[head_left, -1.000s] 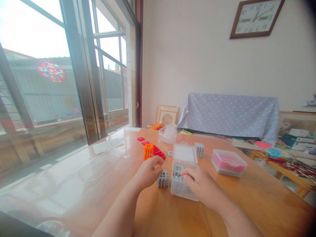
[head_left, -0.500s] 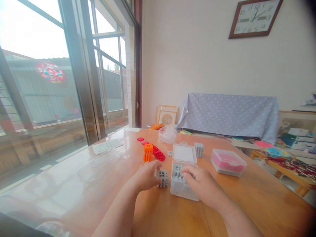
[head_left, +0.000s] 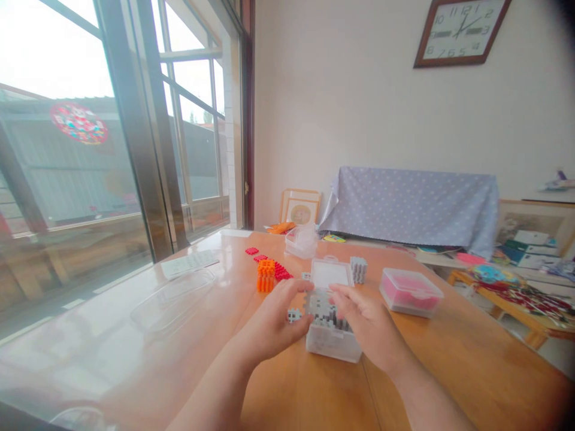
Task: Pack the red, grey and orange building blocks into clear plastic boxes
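Left hand (head_left: 274, 320) is being kept half-curled, thumb and fingers pinching the left edge of a cluster of grey interlocking plastic blocks (head_left: 321, 305). Right hand (head_left: 366, 320) is being kept bent, fingertips pinching the cluster's right side. The cluster is being held just above a clear plastic box (head_left: 335, 348), whose hinged lid (head_left: 331, 273) is standing open behind. An orange block stack (head_left: 265, 275) and a pink-filled lidded container (head_left: 409, 291) are flanking on the wooden table (head_left: 305, 395), well apart from both hands.

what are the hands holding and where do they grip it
A grey block cluster, above the open clear box: the left hand grips its left edge, the right hand its right edge.
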Available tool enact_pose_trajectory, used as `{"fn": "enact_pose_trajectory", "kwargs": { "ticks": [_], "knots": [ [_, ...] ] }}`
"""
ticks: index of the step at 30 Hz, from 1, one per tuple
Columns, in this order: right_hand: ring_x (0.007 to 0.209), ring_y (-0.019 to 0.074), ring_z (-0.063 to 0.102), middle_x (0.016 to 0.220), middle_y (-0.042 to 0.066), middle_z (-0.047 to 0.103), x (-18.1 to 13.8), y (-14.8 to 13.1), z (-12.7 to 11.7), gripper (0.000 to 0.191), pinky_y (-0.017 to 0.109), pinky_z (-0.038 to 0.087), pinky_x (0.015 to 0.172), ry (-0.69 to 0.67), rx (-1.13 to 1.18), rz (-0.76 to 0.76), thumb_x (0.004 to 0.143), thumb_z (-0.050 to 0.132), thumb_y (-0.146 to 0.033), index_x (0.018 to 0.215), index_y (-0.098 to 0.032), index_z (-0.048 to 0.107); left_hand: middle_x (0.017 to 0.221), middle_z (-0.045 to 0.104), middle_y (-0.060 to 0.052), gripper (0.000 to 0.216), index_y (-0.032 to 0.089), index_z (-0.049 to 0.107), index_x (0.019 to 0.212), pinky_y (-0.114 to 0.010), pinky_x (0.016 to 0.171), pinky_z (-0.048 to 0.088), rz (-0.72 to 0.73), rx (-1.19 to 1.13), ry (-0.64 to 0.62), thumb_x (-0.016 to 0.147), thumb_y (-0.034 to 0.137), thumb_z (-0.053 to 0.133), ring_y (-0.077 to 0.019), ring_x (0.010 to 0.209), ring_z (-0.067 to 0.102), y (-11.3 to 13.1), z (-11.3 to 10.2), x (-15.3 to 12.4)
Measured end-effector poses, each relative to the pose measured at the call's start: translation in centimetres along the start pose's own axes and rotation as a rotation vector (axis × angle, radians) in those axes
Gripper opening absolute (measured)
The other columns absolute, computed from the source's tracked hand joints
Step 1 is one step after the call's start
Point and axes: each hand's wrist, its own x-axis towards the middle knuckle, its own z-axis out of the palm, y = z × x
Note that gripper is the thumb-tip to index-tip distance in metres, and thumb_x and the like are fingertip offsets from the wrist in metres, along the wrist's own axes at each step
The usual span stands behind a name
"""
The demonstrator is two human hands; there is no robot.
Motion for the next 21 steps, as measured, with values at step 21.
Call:
{"fn": "enact_pose_trajectory", "kwargs": {
  "ticks": [21],
  "knots": [
    [0.075, 0.0190, 0.065, 0.077, 0.000, 0.071, 0.3, 1.7, 0.2, 0.017, 0.030, 0.046, 0.071, -0.053, -0.206, -0.005, 0.085, 0.055, -0.031, 0.084, -0.023, 0.070, 0.114, 0.070, -0.005, 0.030, 0.023, 0.064, 0.105, -0.035, 0.095, 0.050, -0.360, 0.140, -0.030, 0.079, 0.013, 0.051, -0.0227, 0.108, 0.063, -4.0, 0.2, 0.4]
  ]
}}
